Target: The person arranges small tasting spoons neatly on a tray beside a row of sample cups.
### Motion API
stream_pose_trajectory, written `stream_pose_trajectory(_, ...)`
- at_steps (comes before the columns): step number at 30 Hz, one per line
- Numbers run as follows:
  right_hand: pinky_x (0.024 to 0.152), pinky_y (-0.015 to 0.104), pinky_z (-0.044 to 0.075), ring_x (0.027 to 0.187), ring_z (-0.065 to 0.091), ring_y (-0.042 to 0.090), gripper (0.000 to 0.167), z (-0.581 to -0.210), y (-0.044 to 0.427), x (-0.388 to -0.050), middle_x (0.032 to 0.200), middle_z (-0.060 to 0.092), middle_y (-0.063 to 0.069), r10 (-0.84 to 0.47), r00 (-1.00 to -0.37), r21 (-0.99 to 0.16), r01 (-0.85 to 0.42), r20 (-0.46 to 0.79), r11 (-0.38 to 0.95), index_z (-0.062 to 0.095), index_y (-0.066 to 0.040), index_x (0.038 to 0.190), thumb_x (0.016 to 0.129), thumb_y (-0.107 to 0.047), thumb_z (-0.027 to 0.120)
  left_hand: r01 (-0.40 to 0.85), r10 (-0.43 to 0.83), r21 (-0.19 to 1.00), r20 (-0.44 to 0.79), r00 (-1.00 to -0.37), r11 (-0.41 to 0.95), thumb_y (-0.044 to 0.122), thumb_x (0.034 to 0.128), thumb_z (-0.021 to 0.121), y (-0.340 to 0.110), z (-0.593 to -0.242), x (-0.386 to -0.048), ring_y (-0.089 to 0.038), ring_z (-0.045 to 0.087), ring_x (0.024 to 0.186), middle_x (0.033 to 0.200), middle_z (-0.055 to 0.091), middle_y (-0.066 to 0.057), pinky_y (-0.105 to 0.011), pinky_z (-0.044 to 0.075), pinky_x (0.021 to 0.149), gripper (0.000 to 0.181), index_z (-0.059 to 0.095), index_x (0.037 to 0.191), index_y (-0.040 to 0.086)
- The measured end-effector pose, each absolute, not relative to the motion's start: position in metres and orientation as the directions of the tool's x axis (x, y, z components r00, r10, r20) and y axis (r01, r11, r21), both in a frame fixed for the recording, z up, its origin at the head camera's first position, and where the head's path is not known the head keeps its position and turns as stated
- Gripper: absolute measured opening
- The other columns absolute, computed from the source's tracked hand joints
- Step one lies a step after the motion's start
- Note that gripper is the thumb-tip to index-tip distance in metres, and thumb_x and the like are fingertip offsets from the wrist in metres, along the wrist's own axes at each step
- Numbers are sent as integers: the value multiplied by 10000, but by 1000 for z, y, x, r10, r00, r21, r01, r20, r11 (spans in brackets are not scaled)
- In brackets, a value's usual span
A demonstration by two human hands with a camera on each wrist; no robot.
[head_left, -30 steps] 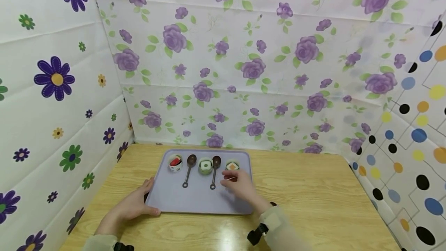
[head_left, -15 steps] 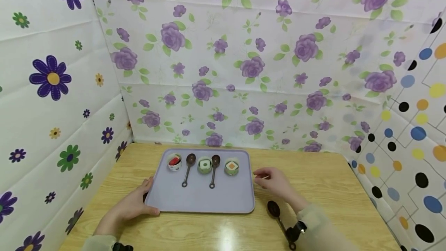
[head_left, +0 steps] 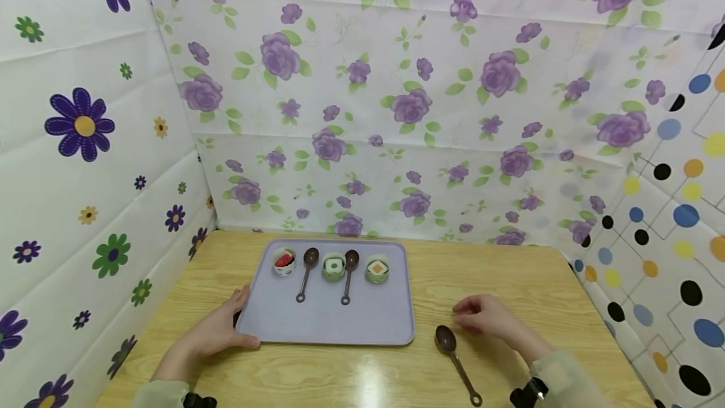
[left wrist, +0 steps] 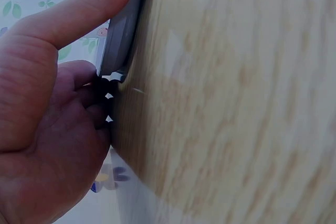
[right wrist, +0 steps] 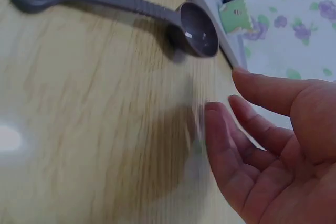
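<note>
My left hand (head_left: 218, 329) holds the front left corner of a pale lilac tray (head_left: 317, 326), thumb along its front edge and fingers at its left side. On the tray stand three small cups in a row: a left cup (head_left: 285, 267) with red and black contents, a green middle cup (head_left: 333, 274) and a green right cup (head_left: 377, 278) with a white piece marked orange on top. A brown spoon (head_left: 304, 279) and a second spoon (head_left: 348, 279) lie between them. Right of the tray, my right hand (head_left: 489, 320) is above the table with loosely bent fingers, holding nothing. Near it lies a third spoon (right wrist: 121, 1).
The wooden table (head_left: 510, 276) stretches to the right of the tray. A flowered cloth (head_left: 413, 143) hangs behind it, with patterned cloths at left and right. A black band (head_left: 529, 390) is on the right wrist.
My right hand has moved from beside the right cup, off the tray, to the right over the table. The third spoon has come fully into view. My left hand stays at the tray corner.
</note>
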State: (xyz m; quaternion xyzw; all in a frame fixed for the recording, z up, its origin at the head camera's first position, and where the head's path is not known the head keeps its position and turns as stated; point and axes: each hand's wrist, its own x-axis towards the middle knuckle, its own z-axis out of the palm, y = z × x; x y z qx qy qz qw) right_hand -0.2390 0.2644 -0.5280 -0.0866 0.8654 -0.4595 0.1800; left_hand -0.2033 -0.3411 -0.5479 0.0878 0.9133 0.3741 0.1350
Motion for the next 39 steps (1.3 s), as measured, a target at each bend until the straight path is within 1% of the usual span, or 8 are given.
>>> stream_pose_trajectory(5,767,400,629,909,715,226,321,-532,280,-233,1015,753,51,-325,-897,-809,60,-301,585,751,53,1188,983,-192,790,69,278,718,-178,-944,693,430,781,962,-340,-548,-205,-561,13,1581,1727,60,-336,-724,80,1241,1338,107,1660,-103)
stream_pose_trajectory(8,789,391,630,938,727,225,331,-534,285,-228,1062,764,52,-359,-872,-818,76,-332,571,757,46,1201,974,-189,803,62,276,726,-181,-944,685,414,779,966,-341,-548,-206,-560,0,1581,1728,48,-337,-723,69,1243,1339,100,1662,-100)
stream_pose_trajectory(13,838,378,636,1004,746,266,376,-536,288,-217,1116,771,102,-434,-830,-865,109,-350,490,718,91,1250,930,-76,825,72,281,722,-174,-944,688,401,780,968,-341,-548,-206,-564,13,1579,1724,56,-345,-725,84,1240,1333,104,1660,-105)
stream_pose_trajectory(15,843,365,637,1009,750,272,379,-537,288,-214,1111,774,114,-451,-822,-874,110,-347,472,713,104,1245,913,-37,829,74,283,723,-172,-943,687,392,779,971,-340,-547,-205,-567,18,1577,1722,60,-348,-728,88,1238,1330,107,1658,-109)
stream_pose_trajectory(22,769,285,610,915,731,217,296,-536,283,-200,985,776,81,-452,-829,-855,59,-330,515,773,48,1120,856,-39,875,60,276,720,-187,-943,692,385,779,971,-340,-547,-205,-565,15,1579,1724,63,-343,-728,88,1239,1325,111,1658,-108)
stream_pose_trajectory(25,748,261,594,893,712,208,291,-536,279,-196,951,764,74,-462,-828,-856,42,-319,516,776,38,1096,833,-26,884,55,273,716,-193,-942,696,394,781,969,-340,-547,-205,-563,14,1580,1725,57,-342,-727,89,1240,1329,106,1660,-105)
stream_pose_trajectory(32,727,237,579,856,703,189,329,-539,271,-189,921,747,41,-451,-839,-851,28,-305,524,768,31,1076,792,-30,923,73,277,707,-178,-944,703,379,783,971,-340,-546,-204,-571,37,1575,1719,78,-351,-730,106,1236,1315,120,1654,-117)
stream_pose_trajectory(39,713,247,598,843,710,204,411,-540,264,-183,922,711,59,-432,-845,-851,50,-315,523,744,43,1070,714,42,948,69,278,709,-184,-943,702,387,784,969,-340,-546,-204,-560,33,1581,1723,74,-345,-720,106,1242,1321,112,1658,-111)
